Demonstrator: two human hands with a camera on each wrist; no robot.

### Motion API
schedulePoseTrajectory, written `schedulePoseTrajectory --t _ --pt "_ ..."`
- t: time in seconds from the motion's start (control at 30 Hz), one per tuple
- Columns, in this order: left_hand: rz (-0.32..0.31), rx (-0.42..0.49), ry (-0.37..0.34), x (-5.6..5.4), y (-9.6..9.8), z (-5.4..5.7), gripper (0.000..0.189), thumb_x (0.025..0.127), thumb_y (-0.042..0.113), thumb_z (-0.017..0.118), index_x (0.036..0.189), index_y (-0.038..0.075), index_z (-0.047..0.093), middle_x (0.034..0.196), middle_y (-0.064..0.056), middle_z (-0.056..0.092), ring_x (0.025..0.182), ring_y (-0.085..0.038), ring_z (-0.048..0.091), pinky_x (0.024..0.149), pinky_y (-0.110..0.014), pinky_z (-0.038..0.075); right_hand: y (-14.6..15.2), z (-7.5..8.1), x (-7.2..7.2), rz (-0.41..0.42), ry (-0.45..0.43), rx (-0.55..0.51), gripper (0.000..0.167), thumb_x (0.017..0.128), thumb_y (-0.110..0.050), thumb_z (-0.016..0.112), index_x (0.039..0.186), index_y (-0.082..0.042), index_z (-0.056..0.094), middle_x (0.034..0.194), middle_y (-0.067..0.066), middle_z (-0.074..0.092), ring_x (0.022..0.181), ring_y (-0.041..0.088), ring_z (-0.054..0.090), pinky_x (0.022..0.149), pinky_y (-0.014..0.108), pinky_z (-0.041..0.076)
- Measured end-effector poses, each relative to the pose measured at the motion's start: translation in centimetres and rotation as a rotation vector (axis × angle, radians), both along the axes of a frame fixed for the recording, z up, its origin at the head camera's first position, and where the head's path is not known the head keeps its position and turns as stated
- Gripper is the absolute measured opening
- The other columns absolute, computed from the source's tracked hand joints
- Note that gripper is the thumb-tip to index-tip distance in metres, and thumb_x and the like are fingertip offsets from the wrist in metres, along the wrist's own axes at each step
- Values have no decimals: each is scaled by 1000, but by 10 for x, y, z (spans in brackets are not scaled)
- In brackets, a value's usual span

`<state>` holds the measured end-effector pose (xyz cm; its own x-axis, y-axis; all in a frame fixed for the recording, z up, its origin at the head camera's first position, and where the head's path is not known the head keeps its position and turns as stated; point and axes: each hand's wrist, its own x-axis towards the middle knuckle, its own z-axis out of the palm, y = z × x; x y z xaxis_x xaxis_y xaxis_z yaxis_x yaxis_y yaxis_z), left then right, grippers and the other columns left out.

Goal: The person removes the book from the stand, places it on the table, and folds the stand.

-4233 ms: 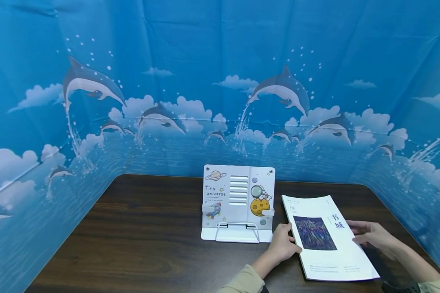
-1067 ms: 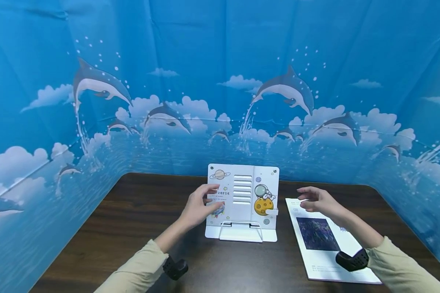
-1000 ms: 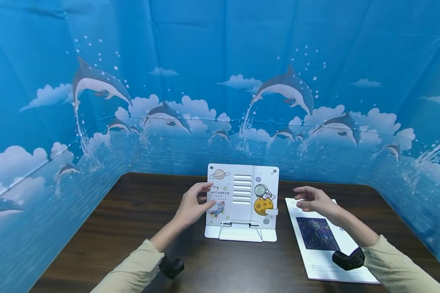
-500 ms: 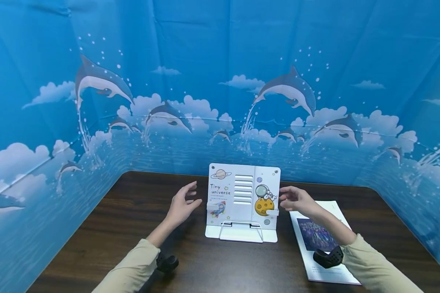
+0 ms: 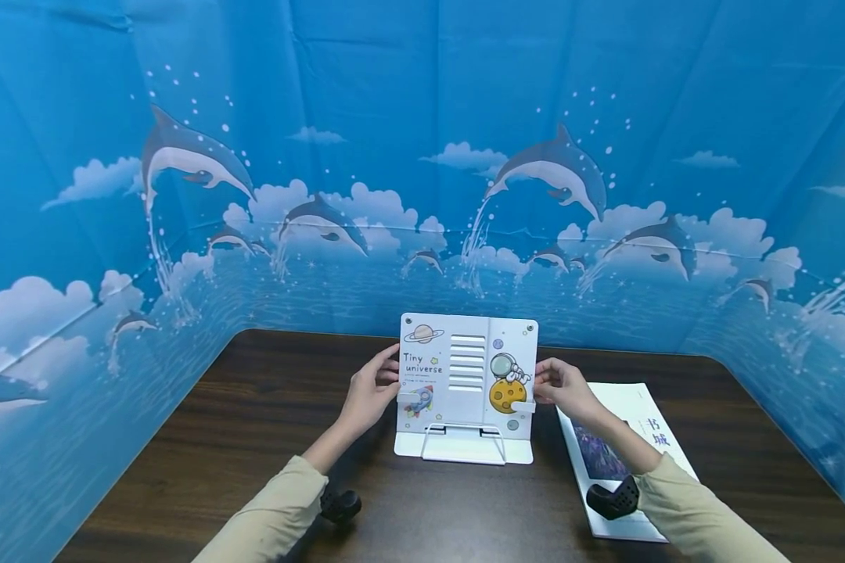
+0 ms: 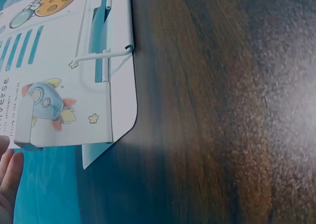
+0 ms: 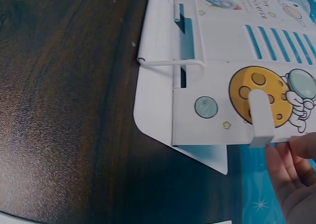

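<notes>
A white book stand (image 5: 465, 399) printed with a rocket, planets and an astronaut stands upright on the table, its wire rest folded down in front. My left hand (image 5: 368, 395) holds its left edge, thumb toward the front. On the opposite edge my right hand (image 5: 566, 391) pinches the panel between thumb and fingers, just beyond the white page clip (image 7: 261, 117). The left wrist view shows only a few fingers (image 6: 11, 172) beside the rocket-side clip (image 6: 24, 122). A white magazine (image 5: 648, 407) with a dark picture lies flat to the right, partly covered by my right forearm.
The dark wood table (image 5: 253, 438) stretches out on both sides of the stand. A blue curtain (image 5: 366, 156) with dolphins and clouds hangs right behind the table's far edge. Black wrist devices (image 5: 613, 498) sit under both sleeves.
My hands left the magazine and moved to the book stand. The right hand came leftward to its right edge, the left hand closed in on its left edge. Stand and magazine stay about where they were.
</notes>
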<state>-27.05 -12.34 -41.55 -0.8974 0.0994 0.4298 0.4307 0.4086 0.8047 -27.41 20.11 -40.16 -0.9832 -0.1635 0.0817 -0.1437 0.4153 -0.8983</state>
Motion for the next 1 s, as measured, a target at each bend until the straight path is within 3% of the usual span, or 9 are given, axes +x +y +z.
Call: schedulePoseTrajectory --t 0.53,1.0 --pt "86 35 55 -5 5 0 57 71 -17 63 123 4 54 89 -11 60 77 -21 60 62 -26 52 -8 -2 -1 -57 21 -7 18 88 7 50 105 6 49 90 15 53 83 23 57 73 34 53" --pt "96 43 68 5 6 -3 59 70 -16 64 125 4 53 91 -10 60 78 -20 59 63 -24 53 -9 -8 -4 -88 51 5 21 86 8 51 107 5 49 90 14 53 81 22 54 70 30 53"
